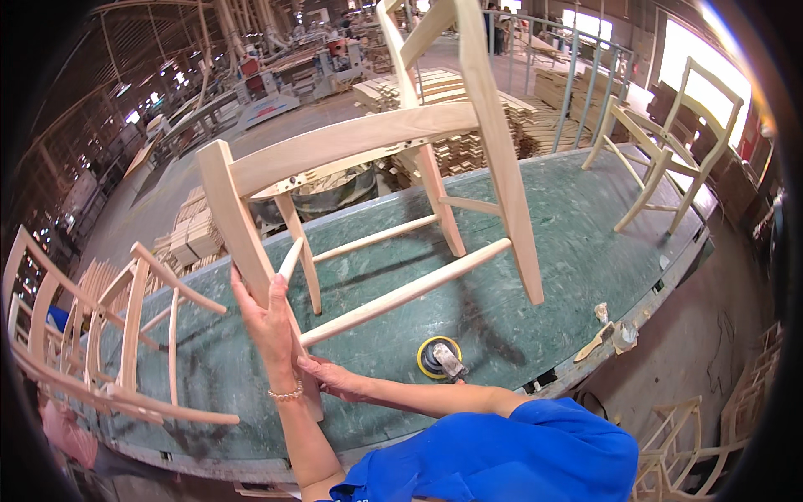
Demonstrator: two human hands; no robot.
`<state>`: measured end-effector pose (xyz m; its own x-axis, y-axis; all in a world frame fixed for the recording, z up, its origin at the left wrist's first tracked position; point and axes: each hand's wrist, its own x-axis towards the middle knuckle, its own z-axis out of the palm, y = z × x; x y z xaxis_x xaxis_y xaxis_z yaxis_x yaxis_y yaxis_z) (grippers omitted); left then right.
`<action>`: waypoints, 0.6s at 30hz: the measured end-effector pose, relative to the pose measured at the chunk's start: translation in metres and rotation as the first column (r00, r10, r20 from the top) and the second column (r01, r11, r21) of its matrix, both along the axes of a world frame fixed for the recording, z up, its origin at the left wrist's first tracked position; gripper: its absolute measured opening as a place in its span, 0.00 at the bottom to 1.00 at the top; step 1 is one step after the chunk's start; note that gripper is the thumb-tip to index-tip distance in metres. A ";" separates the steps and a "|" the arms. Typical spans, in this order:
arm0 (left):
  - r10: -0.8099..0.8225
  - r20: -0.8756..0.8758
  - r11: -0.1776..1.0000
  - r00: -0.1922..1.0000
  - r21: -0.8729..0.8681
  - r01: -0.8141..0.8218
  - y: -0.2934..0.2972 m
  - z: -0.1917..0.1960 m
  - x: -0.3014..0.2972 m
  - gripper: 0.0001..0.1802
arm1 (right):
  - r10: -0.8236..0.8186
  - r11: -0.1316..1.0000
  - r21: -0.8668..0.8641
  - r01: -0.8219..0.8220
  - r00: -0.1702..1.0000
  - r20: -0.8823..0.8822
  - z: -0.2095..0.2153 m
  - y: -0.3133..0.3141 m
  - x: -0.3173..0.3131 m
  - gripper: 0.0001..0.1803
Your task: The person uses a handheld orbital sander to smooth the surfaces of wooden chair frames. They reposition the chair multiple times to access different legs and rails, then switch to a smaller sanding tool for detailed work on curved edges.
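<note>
A bare wooden chair frame (355, 142) without a seat stands in front of me on the green-topped bench (385, 309). Its top runs out of the picture. My left hand (268, 322), with a beaded bracelet at the wrist, is closed around the nearest left leg, thumb in front. Lower on that same leg, my right hand (330, 376) grips its edge, with some fingertips hidden behind the wood. A round stretcher (406, 293) joins this leg to the right one. To the right of my hands lies a disc sander (439, 358) with a yellow rim.
Another chair frame (669, 155) stands at the bench's far right end. More chair frames (125, 335) crowd the left end. A brush (595, 341) lies on the near right edge. Stacked wood pieces (519, 117) and a blue metal railing (573, 84) are behind the bench.
</note>
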<state>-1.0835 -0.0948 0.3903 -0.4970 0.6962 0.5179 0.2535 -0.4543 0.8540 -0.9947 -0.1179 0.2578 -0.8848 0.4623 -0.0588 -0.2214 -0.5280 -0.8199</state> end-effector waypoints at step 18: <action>-0.114 0.286 0.984 0.951 -0.102 0.149 0.033 -0.112 -0.009 0.34 | -0.320 0.947 0.065 0.314 0.939 0.125 -0.003 -0.159 0.260 0.28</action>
